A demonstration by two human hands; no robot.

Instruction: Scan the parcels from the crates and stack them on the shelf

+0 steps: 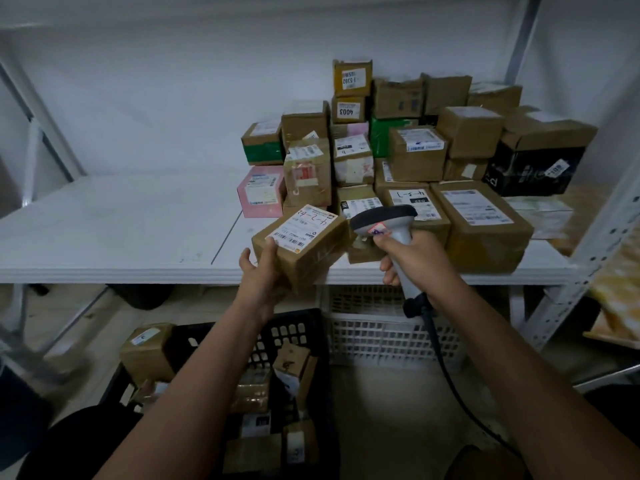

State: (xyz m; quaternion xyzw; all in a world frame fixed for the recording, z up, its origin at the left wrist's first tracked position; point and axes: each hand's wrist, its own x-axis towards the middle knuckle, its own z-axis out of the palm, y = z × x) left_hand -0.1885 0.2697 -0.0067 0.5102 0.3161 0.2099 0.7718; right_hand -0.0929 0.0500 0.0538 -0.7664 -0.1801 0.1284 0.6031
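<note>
My left hand (261, 271) grips a small brown cardboard parcel (304, 249) from below, its white barcode label with red handwriting facing up. It hangs over the front edge of the white shelf (121, 233). My right hand (412, 259) holds the grey handle of a barcode scanner (382, 218), whose dark head points left at the parcel's label, just beside it. A pile of stacked parcels (415, 147) fills the shelf's right half. Below, a black crate (294, 332) holds several more parcels.
A white plastic crate (384, 337) stands under the shelf behind the black one. The scanner's black cable (446, 375) trails down to the right. A pink box (261, 192) marks the pile's left edge. A white perforated upright (588, 244) rises on the right.
</note>
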